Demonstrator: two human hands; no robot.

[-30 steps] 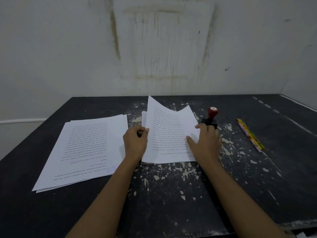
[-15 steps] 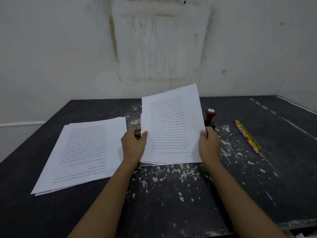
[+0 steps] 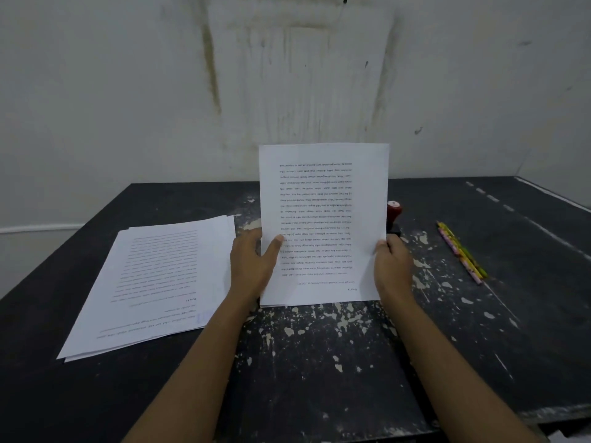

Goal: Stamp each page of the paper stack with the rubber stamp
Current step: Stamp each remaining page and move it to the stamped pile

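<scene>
While upright, paper stack [image 3: 323,199] in the side-edge pinch of left hand [image 3: 251,266] and right hand [image 3: 393,266].

- Single head-worn view, wide-angle, looking forward and down across a dark table [image 3: 319,378] toward a stained wall [image 3: 128,91].
- Placed close above the near side of the table.
- Left hand [image 3: 252,266] and right hand [image 3: 392,266] reaching in from the bottom, ending near the centre of the frame.
- Sheet [image 3: 323,212] pinched upright between them, facing the lens, print upside down and too small to read.
- Pile [image 3: 153,282] at left, stamp [image 3: 394,211] just behind the sheet's right edge, pencils [image 3: 460,251] further right.
- Far table edge near mid-height, wall filling the upper half.
</scene>
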